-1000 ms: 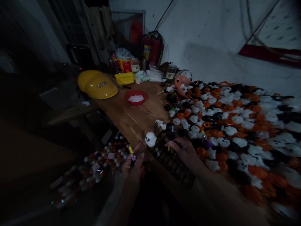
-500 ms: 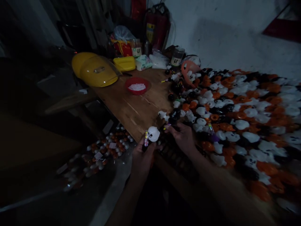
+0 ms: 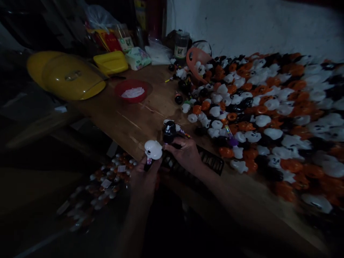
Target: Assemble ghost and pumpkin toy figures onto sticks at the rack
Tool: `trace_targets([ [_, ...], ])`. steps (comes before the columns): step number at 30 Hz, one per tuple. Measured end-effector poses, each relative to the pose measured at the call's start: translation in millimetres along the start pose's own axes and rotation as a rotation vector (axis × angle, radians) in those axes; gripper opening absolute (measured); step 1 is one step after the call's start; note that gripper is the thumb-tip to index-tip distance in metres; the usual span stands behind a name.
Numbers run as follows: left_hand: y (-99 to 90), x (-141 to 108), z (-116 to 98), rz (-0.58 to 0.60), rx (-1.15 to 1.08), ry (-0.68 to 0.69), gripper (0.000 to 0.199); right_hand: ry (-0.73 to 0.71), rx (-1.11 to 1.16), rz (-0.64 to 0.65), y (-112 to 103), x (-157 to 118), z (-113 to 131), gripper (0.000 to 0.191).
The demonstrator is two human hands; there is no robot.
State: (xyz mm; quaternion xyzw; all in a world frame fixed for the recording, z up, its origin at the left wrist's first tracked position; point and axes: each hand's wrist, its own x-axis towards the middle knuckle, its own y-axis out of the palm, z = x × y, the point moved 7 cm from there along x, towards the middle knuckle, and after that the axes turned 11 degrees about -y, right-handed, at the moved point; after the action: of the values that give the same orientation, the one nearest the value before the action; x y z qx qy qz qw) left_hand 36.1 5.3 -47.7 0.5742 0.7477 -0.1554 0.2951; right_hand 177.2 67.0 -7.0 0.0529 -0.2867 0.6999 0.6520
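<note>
My left hand is closed around a small candy-filled tube topped by a white ghost head with a black face. Just right of it, my right hand has its thumb and fingers closed at the base of a shiny black figure head; the grip is dim and partly hidden. Behind that black head lies another white-topped piece, with a colourful tube pointing right. Under my right wrist is a black slotted rack at the table's near edge.
White, orange and black heads are heaped across the right of the wooden table. A red bowl with white pieces, a yellow visor helmet, a yellow box and a jar stand farther back. More heads lie below left.
The view has shifted, so the table's things appear farther left and the rack shows more. My right hand is now closed at the base of the black head. My left hand still holds the ghost-topped tube.
</note>
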Motion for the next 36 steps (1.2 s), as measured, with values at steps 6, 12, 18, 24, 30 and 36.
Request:
trace_targets([
  [6, 0.0, 1, 2, -0.032, -0.02, 0.041, 0.047, -0.075, -0.187, 0.055, 4, 1, 7, 0.007],
  [12, -2.1, 0, 4, -0.068, -0.018, 0.067, 0.037, -0.074, -0.116, 0.287, 13, 6, 6, 0.017],
  [18, -4.2, -5, 3, -0.1, -0.062, 0.066, 0.035, -0.151, -0.02, 0.401, 14, 9, -2, 0.017],
  [24, -6.8, 0, 5, -0.095, -0.106, 0.058, 0.042, -0.203, -0.084, 0.318, 7, 10, 0, 0.015],
  [30, -4.2, 2, 8, -0.05, -0.102, 0.071, 0.036, -0.252, -0.115, 0.315, 7, 6, 1, 0.008],
  [36, -5.8, -6, -1, -0.146, -0.052, 0.068, 0.033, -0.284, -0.159, 0.314, 5, 5, -2, 0.008],
])
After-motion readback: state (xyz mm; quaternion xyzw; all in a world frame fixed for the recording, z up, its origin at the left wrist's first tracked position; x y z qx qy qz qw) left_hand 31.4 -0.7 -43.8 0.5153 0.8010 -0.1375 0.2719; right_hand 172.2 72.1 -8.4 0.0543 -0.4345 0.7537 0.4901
